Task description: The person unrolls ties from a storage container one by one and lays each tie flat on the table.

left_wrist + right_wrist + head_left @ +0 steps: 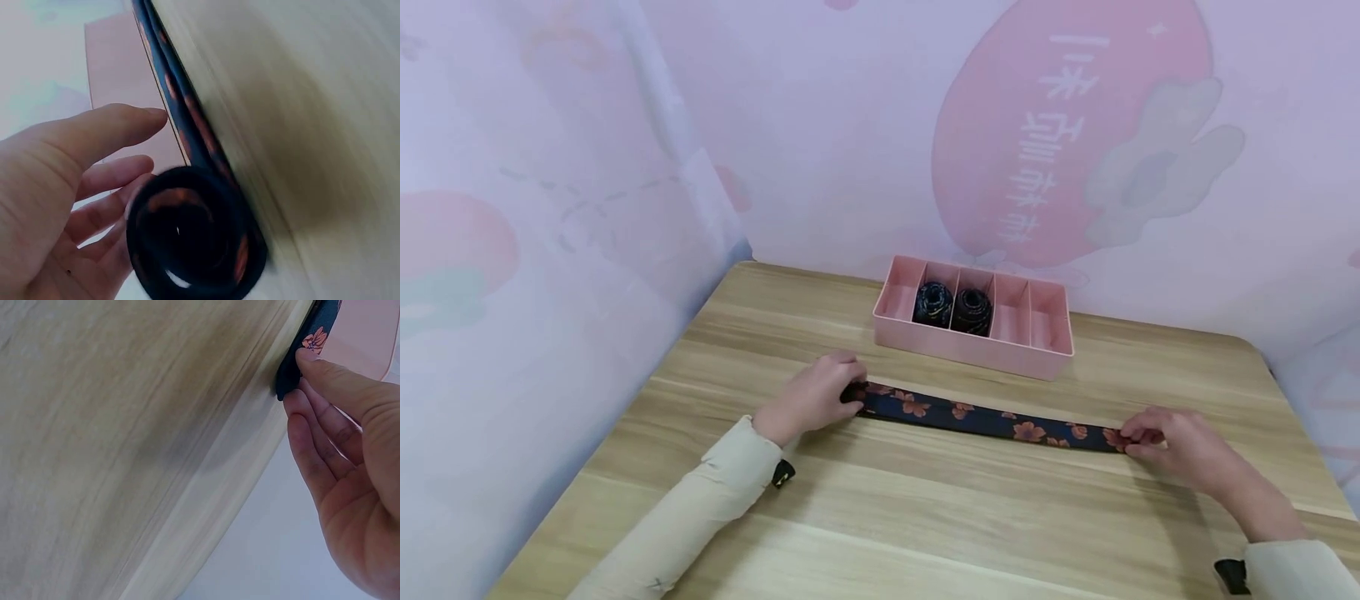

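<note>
A dark navy necktie (977,419) with orange flowers stretches across the wooden table, its left end wound into a roll (194,234). My left hand (812,397) holds that rolled end. In the left wrist view, its fingers (112,209) curl beside the roll, with the thumb near the strip; part of the fingers is hidden behind the roll. At the other end, my right hand (1187,450) pinches the flat tip of the necktie between thumb and fingers (306,403). The strip looks straight and nearly level between both hands.
Behind the necktie stands a pink divided box (973,353). Its second compartment from the left holds a dark patterned roll (934,305), and the middle one holds another dark roll (973,312). A printed curtain (820,150) hangs behind the table (925,517).
</note>
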